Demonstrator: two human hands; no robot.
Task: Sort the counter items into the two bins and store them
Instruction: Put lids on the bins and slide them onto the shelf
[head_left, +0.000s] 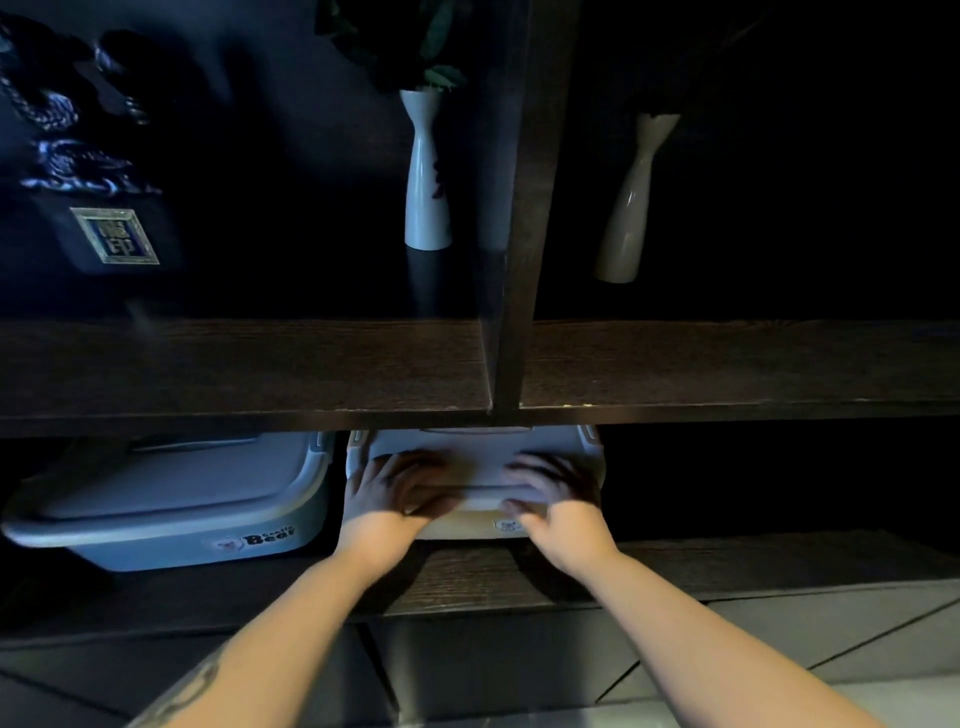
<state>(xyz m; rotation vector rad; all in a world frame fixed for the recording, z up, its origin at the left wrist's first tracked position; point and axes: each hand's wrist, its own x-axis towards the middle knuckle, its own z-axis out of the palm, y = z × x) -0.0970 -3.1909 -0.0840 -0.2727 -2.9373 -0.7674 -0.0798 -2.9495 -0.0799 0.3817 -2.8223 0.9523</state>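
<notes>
The left hand (392, 486) lay on the front left of the lidded bin (478, 457), fingers spread flat across the lid and the thumb down at the front edge; the right hand (553, 491) lay the same way on the front right, fingers fanned over the lid, thumb at the rim. Both were blurred, so whether the thumbs hooked under the rim could not be told. That pale bin sat in the lower shelf (467, 577) of a dark wooden unit, partly under the upper board (244, 364). Just beside it to the left sat a second lidded bin (171, 499), grey-blue in the dim light, with a "Bear" label on its front. On the upper board stood a white vase (427, 176) holding dark leaves, left of the vertical divider (519, 234), and a cream vase (631, 202) to the right of it. At far left stood a dark ornament on a base with a square plaque (115, 235). Pale floor tiles (831, 644) showed at lower right.
</notes>
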